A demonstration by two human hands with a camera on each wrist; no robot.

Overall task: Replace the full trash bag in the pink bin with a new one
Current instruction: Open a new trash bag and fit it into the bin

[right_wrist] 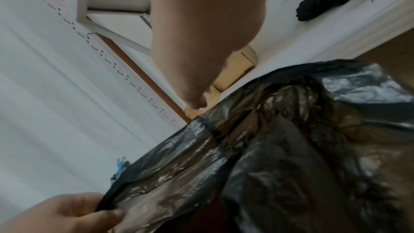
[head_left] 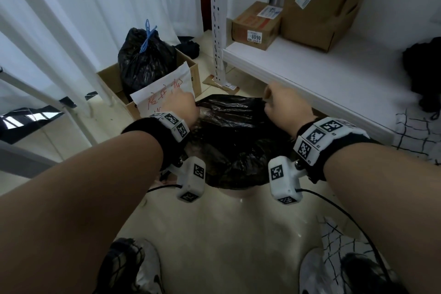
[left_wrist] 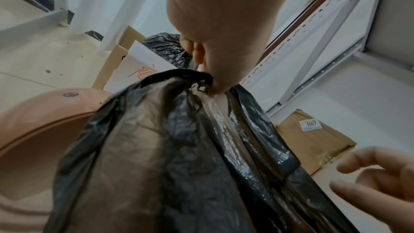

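Note:
A new black trash bag (head_left: 236, 131) hangs spread between my two hands over the pink bin (left_wrist: 44, 121), which the bag mostly hides in the head view. My left hand (head_left: 183, 102) pinches the bag's rim (left_wrist: 179, 74) at its left end. At the right end my right hand (head_left: 284, 105) is curled at the rim, its fingertips (right_wrist: 198, 105) at the bag's edge. The bag's thin film (right_wrist: 280, 148) sags down from the stretched rim. In the right wrist view my left hand (right_wrist: 67, 213) grips the rim at the lower left.
A full black bag tied with blue string (head_left: 145, 59) sits in a cardboard box (head_left: 191, 69) behind the bin. A white shelf (head_left: 310, 71) carrying two cartons (head_left: 256, 25) runs close on the right, its post (head_left: 218, 19) behind. White table legs (head_left: 71, 55) stand left.

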